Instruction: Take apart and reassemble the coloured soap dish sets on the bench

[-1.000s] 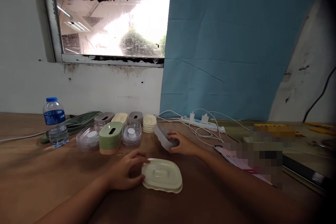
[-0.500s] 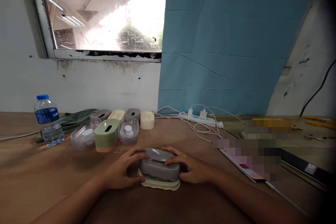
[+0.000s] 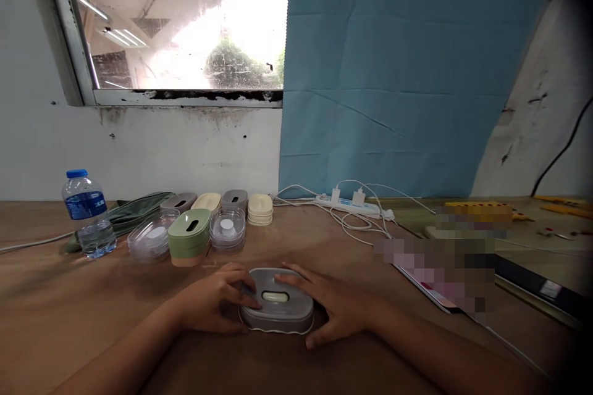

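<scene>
Grey cover (image 3: 282, 310) (cream tray (image 3: 275, 297) mostly hidden)

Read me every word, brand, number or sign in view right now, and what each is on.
No text reads clearly.
Blue label on the water bottle: white marks, too small to read.
Pink screen: blurred out, unreadable.
Pale label on the black bar: too small to read.
Nearest grey cover: no writing seen.
</scene>
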Tool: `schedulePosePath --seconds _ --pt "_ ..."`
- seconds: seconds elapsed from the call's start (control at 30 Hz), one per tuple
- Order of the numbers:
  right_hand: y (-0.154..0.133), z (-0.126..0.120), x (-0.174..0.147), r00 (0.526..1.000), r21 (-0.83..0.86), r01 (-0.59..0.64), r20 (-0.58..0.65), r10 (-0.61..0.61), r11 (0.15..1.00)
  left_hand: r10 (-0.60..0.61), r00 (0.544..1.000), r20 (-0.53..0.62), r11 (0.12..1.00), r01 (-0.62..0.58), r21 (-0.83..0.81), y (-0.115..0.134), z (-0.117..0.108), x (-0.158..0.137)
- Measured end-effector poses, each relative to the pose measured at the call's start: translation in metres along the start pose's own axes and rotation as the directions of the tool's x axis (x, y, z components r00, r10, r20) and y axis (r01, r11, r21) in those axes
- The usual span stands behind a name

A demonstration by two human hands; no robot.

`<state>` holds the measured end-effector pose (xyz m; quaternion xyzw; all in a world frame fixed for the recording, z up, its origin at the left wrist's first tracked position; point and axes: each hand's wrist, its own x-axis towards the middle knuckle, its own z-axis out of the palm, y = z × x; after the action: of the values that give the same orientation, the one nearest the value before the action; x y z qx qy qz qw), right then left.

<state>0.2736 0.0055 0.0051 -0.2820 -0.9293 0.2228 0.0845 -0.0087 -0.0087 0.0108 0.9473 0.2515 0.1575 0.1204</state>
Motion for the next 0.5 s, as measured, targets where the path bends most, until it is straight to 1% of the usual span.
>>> schedulePosePath --seconds 0.13,0.17,0.2,0.23,0.27,0.3,0.33,0.37,0.4,0.43,0.5 --pt "0.0 0.001 0.001 0.999 -0.008 -0.039 0.003 0.039 0.999 0.024 1.0 0.001 0.999 -0.024 0.023 0.004 0.0 0.0" --pt "0.0 0.001 0.002 0.999 -0.004 -0.049 -0.005 0.049 0.999 0.028 0.999 -0.017 0.998 -0.027 0.052 0.003 0.0 0.0" --pt "-0.001 0.002 0.002 0.998 0.004 -0.055 -0.014 0.055 0.998 0.019 0.998 -0.061 0.996 -0.014 0.093 0.002 0.001 -0.001" --pt "0.0 0.002 0.002 0.998 0.013 -0.059 -0.025 0.06 0.998 -0.007 0.99 -0.141 0.989 0.028 0.143 -0.001 0.001 -0.002" --pt "0.0 0.002 0.003 0.997 0.022 -0.06 -0.037 0.061 0.998 -0.044 0.967 -0.25 0.976 0.095 0.196 -0.005 0.001 -0.003" --pt "0.0 0.002 0.003 0.997 0.029 -0.059 -0.05 0.06 0.998 -0.08 0.925 -0.371 0.954 0.179 0.242 -0.011 0.0 -0.004" --pt "0.001 0.002 0.004 0.996 0.032 -0.057 -0.061 0.059 0.998 -0.107 0.873 -0.476 0.924 0.264 0.277 -0.017 -0.002 -0.004" --pt "0.001 0.002 0.004 0.996 0.033 -0.057 -0.069 0.059 0.998 -0.124 0.829 -0.546 0.891 0.335 0.307 -0.025 -0.004 -0.004" --pt "0.002 0.002 0.004 0.996 0.034 -0.056 -0.073 0.058 0.998 -0.135 0.804 -0.58 0.859 0.386 0.336 -0.033 -0.007 -0.004" --pt "0.003 0.002 0.004 0.996 0.037 -0.053 -0.073 0.056 0.998 -0.149 0.8 -0.582 0.831 0.42 0.366 -0.041 -0.01 -0.003" --pt "0.004 0.002 0.004 0.997 0.049 -0.038 -0.069 0.042 0.998 -0.188 0.834 -0.519 0.795 0.44 0.418 -0.054 -0.018 0.0"
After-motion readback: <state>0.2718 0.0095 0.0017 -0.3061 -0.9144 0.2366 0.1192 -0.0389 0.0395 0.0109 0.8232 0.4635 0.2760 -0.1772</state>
